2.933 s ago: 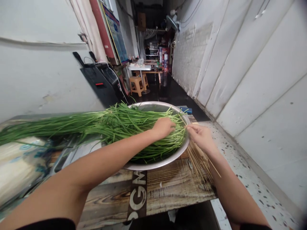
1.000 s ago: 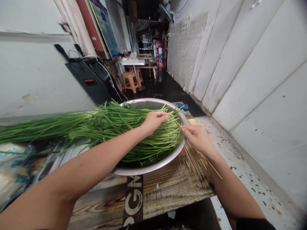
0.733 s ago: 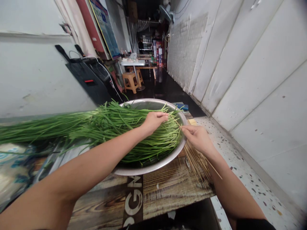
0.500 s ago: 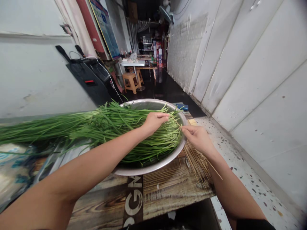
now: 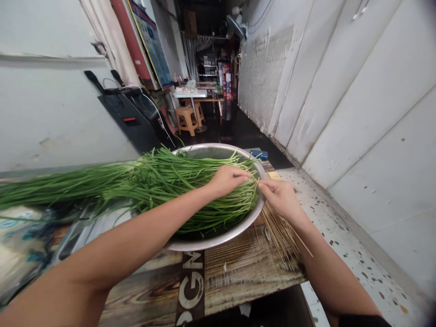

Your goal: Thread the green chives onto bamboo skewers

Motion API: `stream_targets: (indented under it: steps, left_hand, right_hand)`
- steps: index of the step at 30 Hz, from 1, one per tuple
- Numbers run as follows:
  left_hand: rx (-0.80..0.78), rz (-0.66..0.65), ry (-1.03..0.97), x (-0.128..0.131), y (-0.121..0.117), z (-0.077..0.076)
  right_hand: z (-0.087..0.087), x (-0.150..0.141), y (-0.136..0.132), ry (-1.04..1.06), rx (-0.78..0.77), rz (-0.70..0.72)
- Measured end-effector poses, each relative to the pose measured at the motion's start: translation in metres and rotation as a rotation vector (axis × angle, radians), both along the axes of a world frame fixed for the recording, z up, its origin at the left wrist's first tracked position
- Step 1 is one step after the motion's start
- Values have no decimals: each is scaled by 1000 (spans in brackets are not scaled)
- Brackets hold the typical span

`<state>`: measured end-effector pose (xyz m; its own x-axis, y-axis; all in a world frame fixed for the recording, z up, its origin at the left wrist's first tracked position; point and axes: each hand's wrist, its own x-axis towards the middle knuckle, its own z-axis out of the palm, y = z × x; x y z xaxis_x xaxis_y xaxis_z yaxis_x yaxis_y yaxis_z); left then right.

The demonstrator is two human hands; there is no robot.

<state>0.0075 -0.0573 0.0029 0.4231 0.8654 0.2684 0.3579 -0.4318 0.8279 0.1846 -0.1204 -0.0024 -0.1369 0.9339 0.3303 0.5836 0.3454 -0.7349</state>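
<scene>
A large metal basin holds a heap of green garlic chives, their pale cut ends toward the right rim. Over these ends, my left hand is closed in a pinch on what looks like a chive stalk, at the tip of a thin bamboo skewer. My right hand, at the basin's right rim, grips that skewer between thumb and fingers. The skewer's back end sticks out under my right wrist. The fingertips of both hands are close together, and the exact contact is too small to see.
More bamboo skewers lie on the wood-patterned table right of the basin. A blue object sits behind it. Plastic bags are at left. Beyond are a black appliance, stools and a small table.
My left hand has moved right and slightly down along the skewer, closer to my right hand. The right hand stays nearly in place, still gripping the skewer. The view has shifted slightly.
</scene>
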Motion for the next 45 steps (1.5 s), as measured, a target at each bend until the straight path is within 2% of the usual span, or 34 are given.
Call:
stream_targets:
  steps: [2,4,10,16,20,23,25,30,33,36,45]
  left_hand:
    - [39,-135,80,2,-4,3]
    - [66,-194,110,3,-5,6]
    - [105,19,151,-2,5,0]
    - [85,-70,294,-2,13,-8]
    - [19,-195,329,-6,17,-6]
    - [-19,-229,335,-9,20,-1]
    - [-18,-184,308,-12,22,1]
    - [-13,130,27,-14,23,2]
    - [-141,142,-170,-9,19,1]
    - [-224,153,-250,-2,14,0]
    - [-227,284,-369,-1,13,-3]
  right_hand:
    - [-1,0,1,18,-20,-26]
    - [-2,0,2,63,-37,-51]
    - [-4,-1,5,139,-33,-63]
    - [-4,-2,3,76,23,-61]
    - [-1,-2,0,26,26,-54]
    - [0,-2,-1,-8,39,-62]
    - [-1,-2,-1,-16,47,-54]
    - [-3,0,0,-23,61,-24]
    - [-3,0,0,-17,65,-11]
    - [-4,0,0,-3,73,-7]
    - [-5,1,2,-19,55,5]
